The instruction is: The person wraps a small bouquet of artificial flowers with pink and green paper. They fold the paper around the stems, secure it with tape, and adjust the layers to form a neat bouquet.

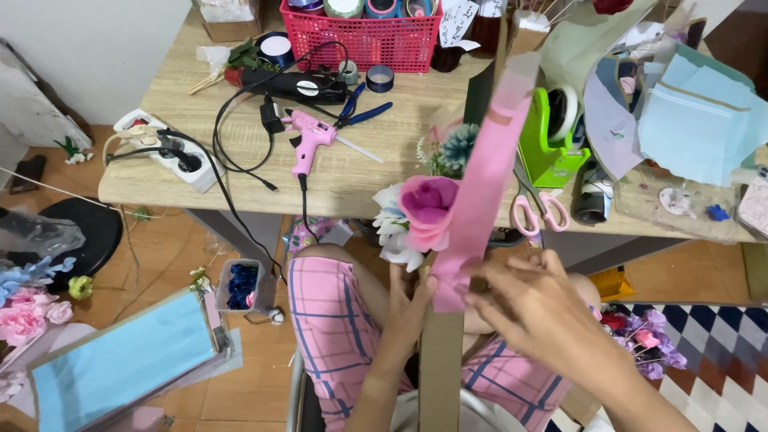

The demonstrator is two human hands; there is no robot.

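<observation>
A small bouquet of artificial flowers, with a pink rose (428,204) and white blooms (392,228), is held over my lap. A long pink paper strip (484,172) runs up along its right side, above a brown paper sheet (440,360). My left hand (412,300) grips the bouquet from below at the stems. My right hand (532,300) pinches the lower end of the pink strip against the bouquet. Pink-handled scissors (538,212) lie on the table just beyond.
A wooden table (360,172) carries a pink glue gun (308,140), black cords, a white power strip (172,156), a red basket (368,36), a green tape dispenser (548,132) and blue paper sheets (704,112). Blue paper (120,360) and loose flowers (28,316) lie on the floor at left.
</observation>
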